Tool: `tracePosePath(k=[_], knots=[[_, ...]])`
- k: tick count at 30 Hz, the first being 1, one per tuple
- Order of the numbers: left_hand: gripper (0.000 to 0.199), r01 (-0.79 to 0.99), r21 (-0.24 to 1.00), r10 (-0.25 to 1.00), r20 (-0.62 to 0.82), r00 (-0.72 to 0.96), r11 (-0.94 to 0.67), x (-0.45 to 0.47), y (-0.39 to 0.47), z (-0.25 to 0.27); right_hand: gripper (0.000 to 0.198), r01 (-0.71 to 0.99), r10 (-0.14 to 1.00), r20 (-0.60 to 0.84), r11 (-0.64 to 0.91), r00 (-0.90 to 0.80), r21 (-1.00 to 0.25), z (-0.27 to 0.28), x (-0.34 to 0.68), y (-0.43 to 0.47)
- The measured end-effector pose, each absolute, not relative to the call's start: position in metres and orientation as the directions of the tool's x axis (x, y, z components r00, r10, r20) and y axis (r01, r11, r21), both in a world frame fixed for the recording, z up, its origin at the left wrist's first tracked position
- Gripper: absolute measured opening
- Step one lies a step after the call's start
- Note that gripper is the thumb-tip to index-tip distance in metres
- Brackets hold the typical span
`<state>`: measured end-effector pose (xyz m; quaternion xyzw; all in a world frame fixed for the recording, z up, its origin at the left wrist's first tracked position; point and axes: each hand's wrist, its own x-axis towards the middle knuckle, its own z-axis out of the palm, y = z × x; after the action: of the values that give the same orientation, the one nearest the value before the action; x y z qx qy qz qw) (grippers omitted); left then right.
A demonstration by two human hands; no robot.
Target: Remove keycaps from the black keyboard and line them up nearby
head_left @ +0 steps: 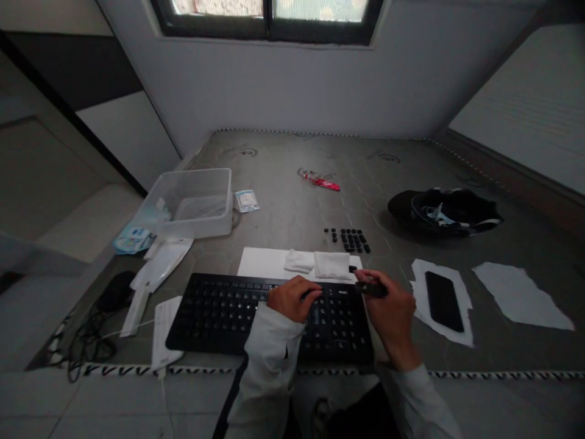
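Observation:
A black keyboard (219, 314) lies in front of me, its number pad on the right. My left hand (292, 299) is closed in a pinch over the keyboard's upper middle; whatever is between its fingertips is too dark to make out. Above the number pad's right end, my right hand (390, 311) grips a short, dark-handled tool (373, 289). A small black keycap (352, 269) shows just beyond those fingertips; whether it touches them I cannot tell. Loose black keycaps (351, 238) are grouped in rows behind the keyboard.
Folded white cloths (332, 265) rest on a white sheet (258, 262). Left are a clear plastic box (201, 228), a mouse (117, 291) and white face mask (165, 332). Right are a phone (444, 302) on paper and a black cap (406, 207). A red packet (326, 183) lies farther back.

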<state>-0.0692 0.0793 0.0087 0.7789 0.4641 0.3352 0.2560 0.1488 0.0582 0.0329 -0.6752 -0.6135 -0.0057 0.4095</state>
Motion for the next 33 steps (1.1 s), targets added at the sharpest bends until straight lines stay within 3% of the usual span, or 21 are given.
tracePosePath(k=[2, 6, 11, 13, 21, 33], knots=[[0.020, 0.559, 0.713, 0.901, 0.269, 0.339, -0.423, -0.069, 0.079, 0.009, 0.030, 0.800, 0.828, 0.445, -0.007, 0.341, -0.600, 0.031, 0.166, 0.074], [0.018, 0.557, 0.722, 0.908, 0.262, 0.328, -0.410, -0.068, 0.078, 0.010, 0.048, 0.806, 0.824, 0.354, -0.190, 0.442, -0.561, 0.022, 0.203, 0.127], [0.017, 0.573, 0.722, 0.918, 0.249, 0.309, -0.388, -0.068, 0.076, 0.011, 0.048, 0.795, 0.927, -0.024, -0.334, 0.374, -0.506, -0.004, 0.230, 0.197], [0.017, 0.580, 0.720, 0.921, 0.240, 0.307, -0.381, -0.068, 0.076, 0.012, 0.043, 0.805, 0.931, -0.093, -0.353, 0.353, -0.476, -0.020, 0.232, 0.214], [0.016, 0.543, 0.752, 0.920, 0.222, 0.323, -0.373, -0.068, 0.078, 0.010, 0.035, 0.850, 0.931, -0.219, -0.358, 0.292, -0.386, -0.077, 0.231, 0.242], [0.016, 0.579, 0.732, 0.925, 0.203, 0.320, -0.360, -0.069, 0.077, 0.013, 0.043, 0.865, 0.919, -0.229, -0.384, 0.322, -0.325, -0.090, 0.226, 0.257]])
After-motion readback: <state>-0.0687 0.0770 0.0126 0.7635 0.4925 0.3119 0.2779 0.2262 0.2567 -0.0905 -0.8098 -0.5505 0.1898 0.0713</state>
